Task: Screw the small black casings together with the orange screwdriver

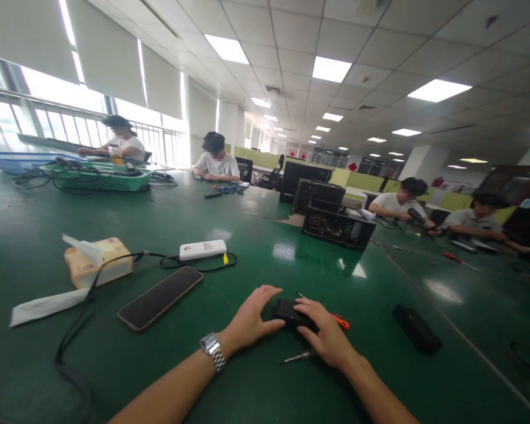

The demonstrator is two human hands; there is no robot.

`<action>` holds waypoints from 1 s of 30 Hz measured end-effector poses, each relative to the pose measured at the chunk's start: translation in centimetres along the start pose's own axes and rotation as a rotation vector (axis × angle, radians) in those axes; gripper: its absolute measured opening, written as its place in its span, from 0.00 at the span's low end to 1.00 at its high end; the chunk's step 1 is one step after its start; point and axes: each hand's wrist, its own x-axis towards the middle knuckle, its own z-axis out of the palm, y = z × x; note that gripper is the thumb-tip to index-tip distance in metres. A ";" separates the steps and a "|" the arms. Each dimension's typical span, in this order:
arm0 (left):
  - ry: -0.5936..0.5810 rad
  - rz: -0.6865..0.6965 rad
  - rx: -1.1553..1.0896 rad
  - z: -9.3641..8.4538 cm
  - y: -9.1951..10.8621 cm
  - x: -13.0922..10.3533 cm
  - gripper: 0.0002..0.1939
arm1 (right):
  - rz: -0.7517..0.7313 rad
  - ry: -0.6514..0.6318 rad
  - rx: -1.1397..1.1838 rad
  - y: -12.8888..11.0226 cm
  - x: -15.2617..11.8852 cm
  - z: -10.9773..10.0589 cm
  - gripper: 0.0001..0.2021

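A small black box-shaped object [287,311] lies on the green table between my hands; its exact kind does not show. My right hand [324,333] grips it from the right, fingers over its top and thumb at the near side. On the other side, my left hand [249,318] has its fingers stretched and apart, with the thumb at the object's left edge. Behind my right hand shows the orange handle of a screwdriver [341,321]. A thin metal shaft [295,358] points out from under that hand, its other end hidden.
Left of me lie a phone [161,297], a white power bank [203,249] with a cable and a tissue pack [101,262]. A black case [417,330] is at right. Farther back stand an open computer case [335,227] and a green basket [101,179]. Several people sit around.
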 end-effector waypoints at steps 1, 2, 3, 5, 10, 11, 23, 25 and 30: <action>-0.028 -0.003 0.020 0.0 0.1 0.0 0.30 | -0.005 -0.021 -0.001 0.0 0.1 0.2 0.19; -0.056 -0.015 0.038 -0.1 0.2 0.0 0.30 | -0.006 -0.030 -0.004 0.3 0.0 0.2 0.20; -0.079 -0.034 0.053 -0.1 0.3 0.0 0.28 | 0.003 -0.018 -0.006 0.7 0.0 -0.1 0.20; -0.105 -0.081 0.078 -0.2 0.4 0.1 0.25 | 0.070 0.079 -0.012 2.1 -0.4 -1.2 0.20; -0.102 -0.118 0.069 0.0 0.6 0.2 0.22 | 0.348 0.225 -0.014 6.5 -2.1 -4.8 0.18; -0.100 -0.111 0.066 0.0 0.6 0.2 0.21 | 0.382 0.200 0.030 7.1 -2.5 -5.3 0.16; 0.057 -0.045 0.080 -0.5 -0.1 0.1 0.17 | 0.420 0.586 0.445 6.9 -2.3 -5.3 0.18; 0.088 -0.018 0.095 -0.6 0.2 0.1 0.17 | 0.389 0.590 0.526 6.3 -2.2 -5.2 0.17; 0.136 0.018 0.128 -1.0 0.9 0.2 0.17 | 0.345 0.600 0.578 5.2 -2.1 -5.1 0.14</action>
